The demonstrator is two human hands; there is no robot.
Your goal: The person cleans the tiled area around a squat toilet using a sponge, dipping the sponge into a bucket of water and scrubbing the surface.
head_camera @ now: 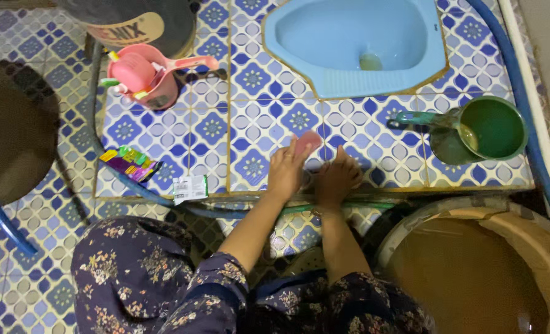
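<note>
Below the blue squat toilet (355, 46), the left hand (285, 170) clamped a pink oblong soap bar (307, 142), long axis slanting up-right toward it; the right hand (337, 179) lay flat, fingers together, beside it.

1. Single view only, worn on the head, aimed steeply down over a crouched lap onto a tiled platform (213, 130); no second view, so nothing shared.
2. Faces forward toward 12 o'clock, where a blue squat toilet (355, 43) runs to the upper edge.
3. Close range: both forearms enter from 6 o'clock, with the left hand (285, 170) and right hand (337, 179) near mid-frame.
4. Reaches at 3 o'clock to a green dipper (494, 127), at 5 o'clock to a large basin of brown water (473, 272), and at 10 o'clock to a pink cup (145, 77).
</note>
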